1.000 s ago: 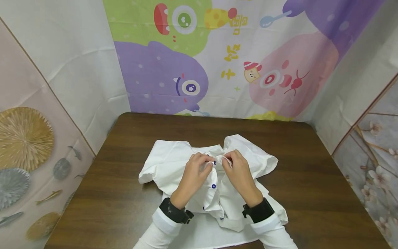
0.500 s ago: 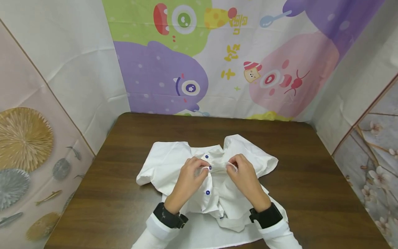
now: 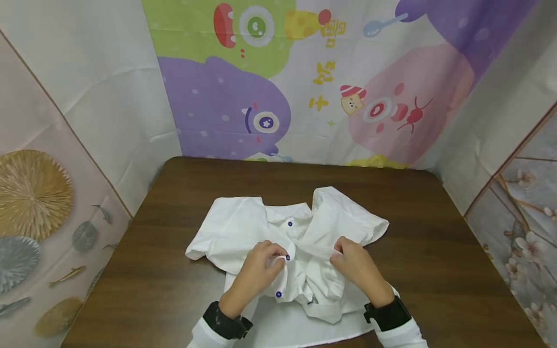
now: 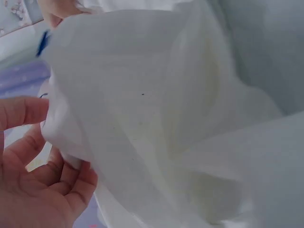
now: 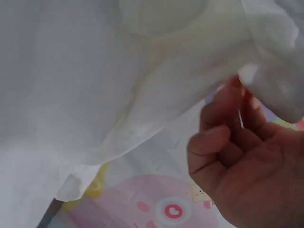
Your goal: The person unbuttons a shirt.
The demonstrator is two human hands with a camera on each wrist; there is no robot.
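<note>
While the shirt (image 3: 300,241) lies crumpled on the surface (image 3: 435,270), left hand (image 3: 256,273) and right hand (image 3: 357,268) each pinching a placket edge in curled fingers, thin cloth could slip, misaligning button (image 3: 288,257) and hole.

Thin white woven cloth for the shirt (image 3: 243,227), matt, soft and creased, half sheer in the wrist views. Glossy blue plastic buttons (image 3: 290,224). Dark brown wood-grain tabletop (image 3: 435,241), smooth with a dull sheen. Printed matt fabric backdrop (image 3: 304,72), lightly wrinkled.
</note>
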